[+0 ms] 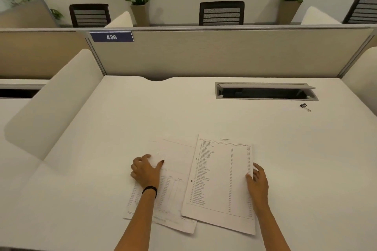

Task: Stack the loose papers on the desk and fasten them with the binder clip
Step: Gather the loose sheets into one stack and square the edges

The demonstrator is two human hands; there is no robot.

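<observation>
A person at a pale cubicle worktop [102, 128] gathers loose white printed papers [177, 159] that lie fanned and overlapping near the front edge, not yet squared into one stack. The left hand [145, 171], a dark band at its wrist, rests on the lower sheets with fingers bent at their left edge; whether that grip pinches a sheet or merely presses it cannot be told. The right hand [258, 183] lies with relaxed, nearly straight fingers against the right edge of the topmost sheet, a punched page of listed columns [220, 179], its grip slack and holding nothing. The small black binder clip [305, 106] with silver wire handles sits untouched well apart at far right, just in front of the grey cable hatch [265, 91] set in the worktop. The step in hand appears to be the stacking; the next move likely calls for sliding the sheets together, aligning their edges, then reaching across for the clip.
</observation>
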